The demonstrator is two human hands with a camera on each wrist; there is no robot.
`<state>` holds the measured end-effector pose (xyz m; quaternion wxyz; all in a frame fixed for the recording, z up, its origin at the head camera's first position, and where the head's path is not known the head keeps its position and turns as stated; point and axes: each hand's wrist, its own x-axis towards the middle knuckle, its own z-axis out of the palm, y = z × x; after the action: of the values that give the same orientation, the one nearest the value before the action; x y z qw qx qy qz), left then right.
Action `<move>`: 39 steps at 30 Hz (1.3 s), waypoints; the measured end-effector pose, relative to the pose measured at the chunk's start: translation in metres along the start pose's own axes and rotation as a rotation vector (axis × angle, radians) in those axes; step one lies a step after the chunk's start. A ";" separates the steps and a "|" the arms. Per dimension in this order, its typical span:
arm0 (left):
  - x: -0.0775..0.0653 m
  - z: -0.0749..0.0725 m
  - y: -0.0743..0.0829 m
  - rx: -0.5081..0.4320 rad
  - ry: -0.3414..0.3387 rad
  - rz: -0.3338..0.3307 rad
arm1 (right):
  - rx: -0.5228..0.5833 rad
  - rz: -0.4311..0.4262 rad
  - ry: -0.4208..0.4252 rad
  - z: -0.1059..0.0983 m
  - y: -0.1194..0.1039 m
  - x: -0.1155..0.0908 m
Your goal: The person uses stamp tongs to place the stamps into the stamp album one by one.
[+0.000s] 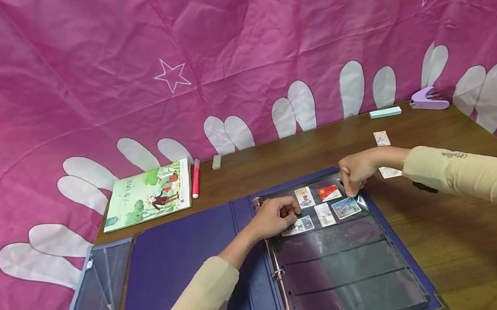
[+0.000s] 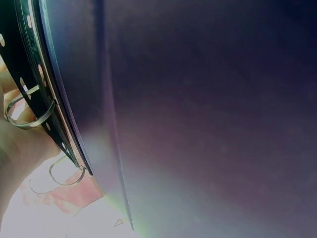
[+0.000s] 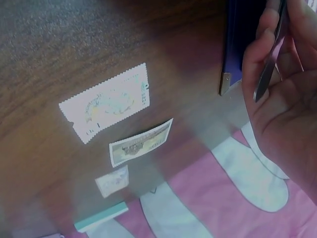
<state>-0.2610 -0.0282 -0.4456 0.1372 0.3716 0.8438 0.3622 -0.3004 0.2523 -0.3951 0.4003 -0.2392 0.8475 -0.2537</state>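
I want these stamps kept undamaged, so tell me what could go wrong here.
The right hand, close to the blue stamp, holds a slim metal tool that might crease it. The right sleeve, near loose stamps on the table, could brush them aside.

1. A smooth dark blue binder cover, marked by one long groove, fills the person's left.
2. To its right, thin silver metal rings curve beside a black page edge punched with oval holes.
3. That edge partly hides the bare left hand.
4. Overexposed pink-and-white cloth lies far.
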 end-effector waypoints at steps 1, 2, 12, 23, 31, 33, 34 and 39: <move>0.000 0.000 0.000 0.000 -0.001 -0.004 | -0.003 0.003 -0.003 0.000 0.000 -0.001; 0.000 0.000 0.001 0.000 -0.001 -0.004 | -0.002 0.009 -0.002 0.000 -0.001 -0.002; 0.001 0.000 0.005 0.013 0.009 -0.021 | -0.082 -0.028 0.073 0.000 -0.001 -0.011; -0.001 0.000 0.008 0.015 0.007 -0.030 | -0.251 -0.053 0.184 -0.001 0.002 -0.020; -0.003 0.003 0.007 0.107 0.040 0.002 | -0.282 -0.039 0.459 0.001 0.021 -0.043; -0.004 0.005 0.006 0.147 0.048 -0.002 | -0.287 -0.028 0.569 0.006 0.030 -0.053; -0.005 0.005 0.006 0.161 0.049 -0.004 | -0.295 -0.013 0.626 0.009 0.035 -0.058; -0.004 0.003 0.006 0.260 0.053 0.032 | -0.277 0.097 0.854 0.018 0.064 -0.085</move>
<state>-0.2535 -0.0263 -0.4436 0.0597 0.3899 0.8809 0.2617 -0.2510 0.3483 -0.3973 -0.0097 -0.1244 0.9729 -0.1949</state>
